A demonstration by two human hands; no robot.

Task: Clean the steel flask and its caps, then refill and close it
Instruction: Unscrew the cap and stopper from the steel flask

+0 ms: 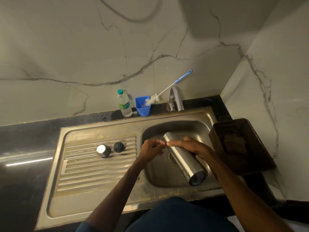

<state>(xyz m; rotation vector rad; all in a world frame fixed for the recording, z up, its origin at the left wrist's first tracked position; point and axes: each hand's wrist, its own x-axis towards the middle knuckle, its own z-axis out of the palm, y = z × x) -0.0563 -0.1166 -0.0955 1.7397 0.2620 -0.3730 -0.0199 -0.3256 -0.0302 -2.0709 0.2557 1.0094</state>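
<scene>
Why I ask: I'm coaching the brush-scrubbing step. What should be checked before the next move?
1. Flask gripped firmly: the right hand wraps the steel flask round its body: ok.
2. Flask over the sink basin, so drips fall inside: ok.
3. Caps off and out of the way: the steel cap and black cap sit on the drainboard, apart from the flask: ok.
4. Left hand free to fetch the brush: its fingers are curled near the flask's neck; whether they hold anything: cannot tell.
5. Bottle brush within sight: it leans in the blue cup beside the tap: ok.
</scene>
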